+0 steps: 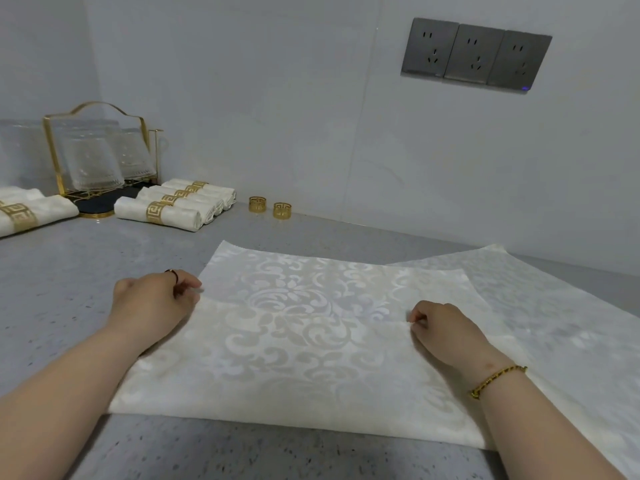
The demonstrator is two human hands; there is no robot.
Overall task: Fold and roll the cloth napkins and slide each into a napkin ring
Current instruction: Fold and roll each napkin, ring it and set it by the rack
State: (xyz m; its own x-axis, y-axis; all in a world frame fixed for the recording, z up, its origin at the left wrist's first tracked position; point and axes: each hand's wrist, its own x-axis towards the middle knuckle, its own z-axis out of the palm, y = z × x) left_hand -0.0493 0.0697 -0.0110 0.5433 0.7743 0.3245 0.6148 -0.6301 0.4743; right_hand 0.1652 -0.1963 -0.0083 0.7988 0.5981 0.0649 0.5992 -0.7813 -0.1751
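Napkin (pixel 294 341), white and patterned, lies flat on the grey counter (pixel 52 306). The left hand (pixel 156 299) pinches its left edge and the right hand (pixel 446 327) pinches its right side. A second napkin (pixel 561 306) lies under it, showing at right. Two empty gold rings (pixel 270 207) stand near the wall, beside rolled, ringed napkins (pixel 173 206).

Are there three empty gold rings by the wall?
No, only two empty rings stand there, beside the rolled napkins.

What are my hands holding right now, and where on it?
Both hold the white napkin: the left hand pinches its left edge, the right hand pinches the cloth near its right side.
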